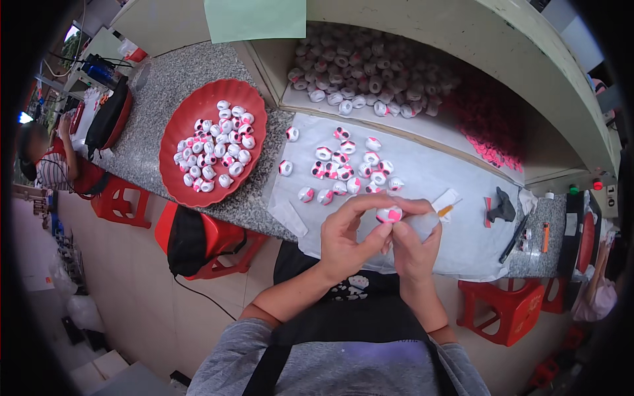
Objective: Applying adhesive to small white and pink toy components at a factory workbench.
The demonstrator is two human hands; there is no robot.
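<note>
In front of my chest I hold a small white ball with a pink patch (389, 215). My left hand (347, 241) pinches it between thumb and fingers. My right hand (417, 254) grips its other side with the fingertips, and also keeps a translucent squeeze bottle (424, 226) with an amber pointed tip (446, 211) against the palm. Just beyond my hands, several similar balls (340, 158) in white, pink and black lie on a white sheet (475, 231). Many more of them fill a red scalloped bowl (173, 119) to the left.
A shelf compartment at the back holds a heap of white pieces (370, 66) and pink pieces (492, 148). A black crumpled item (502, 206) and an orange stick (545, 237) lie at the right. Red stools (505, 310) stand below the counter. Another person (56, 162) sits far left.
</note>
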